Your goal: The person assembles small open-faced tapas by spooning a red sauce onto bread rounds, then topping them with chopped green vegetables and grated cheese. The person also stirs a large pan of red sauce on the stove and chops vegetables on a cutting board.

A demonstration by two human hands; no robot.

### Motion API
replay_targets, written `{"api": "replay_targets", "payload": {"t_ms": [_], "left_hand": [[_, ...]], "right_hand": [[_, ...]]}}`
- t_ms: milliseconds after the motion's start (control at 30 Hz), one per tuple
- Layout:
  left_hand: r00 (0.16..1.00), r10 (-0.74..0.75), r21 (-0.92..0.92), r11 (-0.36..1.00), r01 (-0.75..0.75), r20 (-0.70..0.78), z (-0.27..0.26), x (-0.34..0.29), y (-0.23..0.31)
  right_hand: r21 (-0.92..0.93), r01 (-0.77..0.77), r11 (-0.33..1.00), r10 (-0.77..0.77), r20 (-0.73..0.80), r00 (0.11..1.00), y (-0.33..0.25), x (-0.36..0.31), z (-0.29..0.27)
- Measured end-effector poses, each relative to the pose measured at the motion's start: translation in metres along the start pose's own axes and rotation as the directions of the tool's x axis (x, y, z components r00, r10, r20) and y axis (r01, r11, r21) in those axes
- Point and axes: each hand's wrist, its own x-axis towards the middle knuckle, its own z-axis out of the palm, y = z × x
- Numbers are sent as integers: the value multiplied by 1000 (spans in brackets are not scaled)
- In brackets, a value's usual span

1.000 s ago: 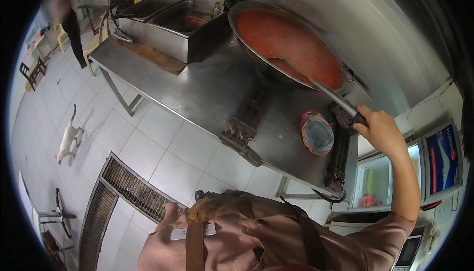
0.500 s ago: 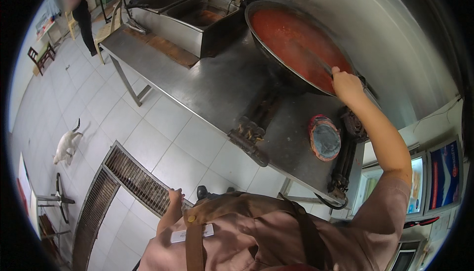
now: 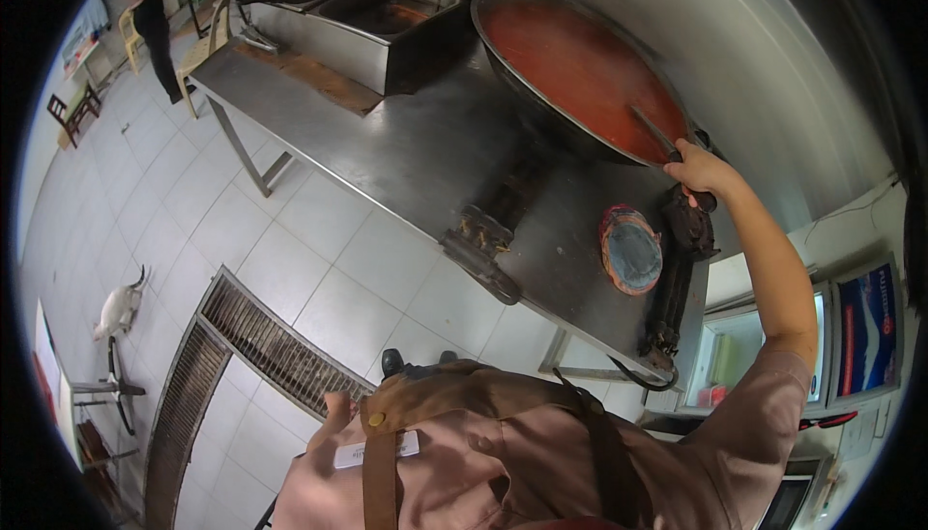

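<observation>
Metal ladle [image 3: 654, 129] now farther right

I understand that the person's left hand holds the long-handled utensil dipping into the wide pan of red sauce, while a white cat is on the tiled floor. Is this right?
Not quite: the head view shows the right hand holding the long-handled utensil dipping into the wide pan of red sauce, while a white cat is on the tiled floor.

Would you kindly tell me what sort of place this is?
This is probably a commercial kitchen, judging by a wide, round, dark metal pan of red liquid, a boxy, two-basin silver metal unit, and a slatted metal drain grate in the white tiled floor.
</observation>
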Motion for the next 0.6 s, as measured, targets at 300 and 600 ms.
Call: {"api": "replay_targets", "payload": {"t_ms": [300,600], "left_hand": [[928,313,441,817,-372,203,57,15,71],[964,237,181,950,-256,120,63,-14,82]], "right_hand": [[-28,67,997,-65,62,996,-8,-83,-36],[-13,173,985,-167,-337,926,63,-124,-54]]}}
